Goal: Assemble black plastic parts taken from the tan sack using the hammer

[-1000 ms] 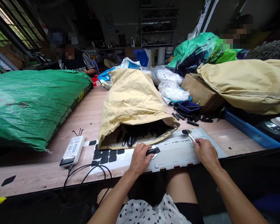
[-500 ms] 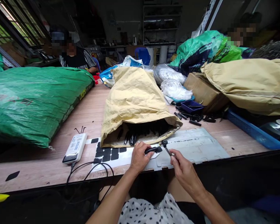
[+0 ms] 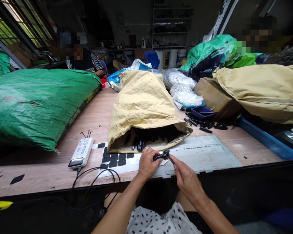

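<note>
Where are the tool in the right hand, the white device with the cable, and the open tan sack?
Tool (image 3: 166, 151): head camera view, on its dark rounded end.
White device (image 3: 81, 151): head camera view, middle of its upper face.
Open tan sack (image 3: 145, 102): head camera view, on its upper side.

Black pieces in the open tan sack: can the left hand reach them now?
Likely not while the left hand holds a black piece; otherwise the tan sack opens toward it, leaving the way free.

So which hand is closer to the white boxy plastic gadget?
Left: the left hand is to the right of the white gadget; the right hand is farther right.
</note>
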Demonstrator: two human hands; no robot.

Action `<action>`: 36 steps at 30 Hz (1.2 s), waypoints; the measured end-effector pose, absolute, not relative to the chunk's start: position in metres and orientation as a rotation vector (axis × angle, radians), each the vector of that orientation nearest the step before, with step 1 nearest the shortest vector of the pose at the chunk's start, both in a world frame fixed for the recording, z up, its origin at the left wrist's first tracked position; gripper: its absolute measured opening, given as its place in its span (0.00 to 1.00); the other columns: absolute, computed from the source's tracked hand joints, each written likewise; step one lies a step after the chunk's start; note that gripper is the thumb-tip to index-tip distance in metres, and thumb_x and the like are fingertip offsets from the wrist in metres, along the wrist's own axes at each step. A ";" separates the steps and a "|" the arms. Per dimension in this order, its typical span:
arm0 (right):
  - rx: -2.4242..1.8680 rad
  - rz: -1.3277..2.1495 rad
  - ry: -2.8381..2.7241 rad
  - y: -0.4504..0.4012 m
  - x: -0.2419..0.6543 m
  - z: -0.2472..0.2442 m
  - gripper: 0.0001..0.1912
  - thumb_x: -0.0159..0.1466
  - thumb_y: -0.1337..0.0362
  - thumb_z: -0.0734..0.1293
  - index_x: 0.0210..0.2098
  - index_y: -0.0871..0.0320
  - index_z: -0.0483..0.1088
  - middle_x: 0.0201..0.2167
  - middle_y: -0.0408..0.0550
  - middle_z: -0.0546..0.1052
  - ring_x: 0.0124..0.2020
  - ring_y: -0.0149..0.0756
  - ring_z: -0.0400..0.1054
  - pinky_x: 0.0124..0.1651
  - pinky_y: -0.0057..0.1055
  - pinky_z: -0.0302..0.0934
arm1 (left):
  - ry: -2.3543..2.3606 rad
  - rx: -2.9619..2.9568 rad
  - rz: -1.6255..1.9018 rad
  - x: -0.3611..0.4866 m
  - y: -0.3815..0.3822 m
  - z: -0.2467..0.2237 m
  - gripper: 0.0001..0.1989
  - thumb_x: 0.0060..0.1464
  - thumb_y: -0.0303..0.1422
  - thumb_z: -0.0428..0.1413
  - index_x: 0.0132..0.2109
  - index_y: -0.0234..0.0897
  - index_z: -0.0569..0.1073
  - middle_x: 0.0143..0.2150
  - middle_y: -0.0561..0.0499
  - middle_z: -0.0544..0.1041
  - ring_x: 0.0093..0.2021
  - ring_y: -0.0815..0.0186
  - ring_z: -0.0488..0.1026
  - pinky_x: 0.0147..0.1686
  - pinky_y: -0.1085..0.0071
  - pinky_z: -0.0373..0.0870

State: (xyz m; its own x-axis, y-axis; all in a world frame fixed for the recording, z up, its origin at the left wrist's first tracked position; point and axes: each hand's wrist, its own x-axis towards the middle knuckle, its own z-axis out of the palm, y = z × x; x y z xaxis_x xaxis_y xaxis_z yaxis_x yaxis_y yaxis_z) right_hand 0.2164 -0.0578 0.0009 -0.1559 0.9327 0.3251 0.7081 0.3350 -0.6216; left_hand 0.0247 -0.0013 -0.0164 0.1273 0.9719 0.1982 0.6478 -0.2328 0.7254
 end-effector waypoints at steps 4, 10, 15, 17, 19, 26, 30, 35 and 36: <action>-1.407 0.441 -1.952 -0.059 0.209 0.005 0.25 0.71 0.68 0.55 0.66 0.52 0.64 0.55 0.50 0.77 0.53 0.39 0.74 0.56 0.36 0.70 | 1.541 1.948 0.909 0.024 -0.002 -0.016 0.07 0.53 0.30 0.64 0.41 0.42 0.78 0.38 0.51 0.74 0.44 0.59 0.67 0.46 0.63 0.65; -1.428 0.445 -1.974 -0.059 0.201 0.003 0.24 0.71 0.68 0.54 0.64 0.52 0.66 0.54 0.50 0.78 0.53 0.39 0.74 0.57 0.37 0.70 | 1.547 1.953 0.914 0.024 -0.002 -0.016 0.07 0.53 0.30 0.64 0.41 0.42 0.78 0.38 0.51 0.74 0.44 0.59 0.67 0.46 0.63 0.65; -1.474 0.328 -1.884 -0.049 0.230 0.000 0.22 0.72 0.63 0.57 0.62 0.56 0.67 0.57 0.51 0.76 0.57 0.38 0.71 0.59 0.35 0.67 | 1.557 1.958 0.935 0.025 -0.003 -0.017 0.10 0.49 0.26 0.63 0.40 0.42 0.77 0.39 0.52 0.75 0.45 0.59 0.67 0.47 0.63 0.65; -1.558 0.228 -1.844 -0.043 0.249 -0.004 0.20 0.71 0.62 0.57 0.59 0.57 0.70 0.54 0.52 0.77 0.53 0.40 0.73 0.56 0.36 0.68 | 1.560 1.954 0.934 0.025 -0.003 -0.017 0.11 0.48 0.24 0.62 0.40 0.41 0.76 0.39 0.51 0.75 0.45 0.59 0.67 0.47 0.63 0.65; -1.673 0.108 -1.827 -0.037 0.269 -0.011 0.20 0.71 0.61 0.57 0.58 0.57 0.71 0.50 0.53 0.79 0.49 0.42 0.74 0.52 0.38 0.69 | 1.558 1.939 0.923 0.024 -0.003 -0.016 0.10 0.49 0.25 0.61 0.40 0.41 0.76 0.39 0.51 0.75 0.44 0.59 0.67 0.47 0.63 0.66; -1.813 -0.306 -1.976 -0.017 0.304 -0.025 0.20 0.68 0.68 0.59 0.56 0.53 0.74 0.38 0.50 0.77 0.38 0.42 0.67 0.44 0.38 0.63 | 1.526 1.943 0.902 0.021 -0.002 -0.014 0.07 0.58 0.31 0.58 0.44 0.42 0.77 0.40 0.51 0.75 0.45 0.58 0.68 0.48 0.61 0.65; -1.808 -0.419 -1.978 -0.008 0.297 -0.029 0.20 0.66 0.71 0.60 0.53 0.52 0.75 0.42 0.50 0.76 0.38 0.40 0.63 0.43 0.35 0.59 | 1.521 1.952 0.893 0.020 -0.002 -0.013 0.07 0.62 0.33 0.55 0.44 0.42 0.78 0.41 0.50 0.75 0.46 0.58 0.67 0.49 0.61 0.65; -1.834 -0.438 -1.935 -0.005 0.291 -0.030 0.18 0.66 0.70 0.62 0.53 0.52 0.75 0.39 0.49 0.75 0.38 0.40 0.62 0.43 0.34 0.55 | 1.513 1.963 0.906 0.020 -0.003 -0.012 0.08 0.64 0.33 0.53 0.43 0.41 0.78 0.40 0.50 0.75 0.45 0.59 0.67 0.48 0.62 0.64; -1.848 -0.405 -1.923 -0.004 0.290 -0.029 0.18 0.66 0.69 0.62 0.53 0.52 0.75 0.39 0.49 0.75 0.38 0.40 0.62 0.42 0.34 0.54 | 1.513 1.964 0.906 0.020 -0.003 -0.012 0.08 0.64 0.33 0.53 0.43 0.41 0.77 0.40 0.50 0.75 0.45 0.59 0.67 0.48 0.62 0.64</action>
State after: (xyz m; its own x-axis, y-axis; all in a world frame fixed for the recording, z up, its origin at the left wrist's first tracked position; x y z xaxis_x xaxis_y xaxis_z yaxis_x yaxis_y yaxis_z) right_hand 0.2902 -0.0037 -0.0287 -0.0098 0.8650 0.5016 0.9938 0.0640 -0.0908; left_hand 0.0199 -0.0034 -0.0122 0.1623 0.9655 0.2036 0.6348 -0.2601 0.7276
